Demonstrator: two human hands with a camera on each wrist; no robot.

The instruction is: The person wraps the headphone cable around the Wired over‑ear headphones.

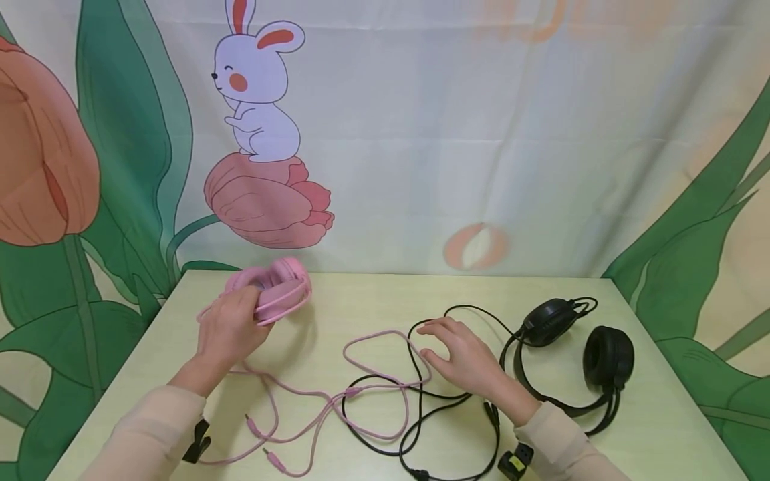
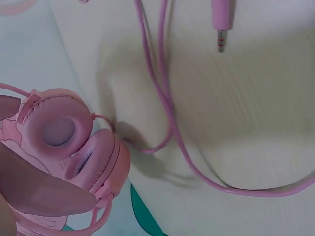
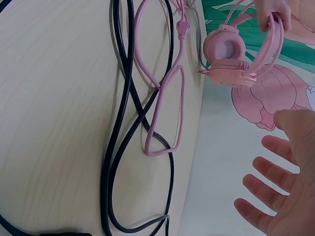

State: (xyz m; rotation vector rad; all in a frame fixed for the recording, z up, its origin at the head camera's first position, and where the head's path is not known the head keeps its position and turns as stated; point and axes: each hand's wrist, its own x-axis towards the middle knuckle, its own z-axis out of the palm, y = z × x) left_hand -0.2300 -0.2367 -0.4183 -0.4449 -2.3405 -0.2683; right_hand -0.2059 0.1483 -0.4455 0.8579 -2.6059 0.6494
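Pink headphones (image 1: 281, 294) are held by my left hand (image 1: 231, 327), which grips them by the headband over the table's far left part. Two round ear cushions (image 2: 56, 125) face each other in the left wrist view. From the headphones a pink cable (image 1: 301, 391) runs down and across the table, ending in two plugs (image 1: 275, 461). My right hand (image 1: 460, 354) hovers over the crossing pink and black cables, its fingers spread and holding nothing. In the right wrist view the palm (image 3: 300, 182) shows with fingers apart.
Black headphones (image 1: 607, 361) lie on the right side of the table (image 1: 662, 414). Their black cable (image 1: 385, 451) loops through the middle and overlaps the pink cable. A black USB plug (image 1: 516, 461) shows beside the right sleeve. A printed curtain (image 1: 391, 133) hangs behind the table.
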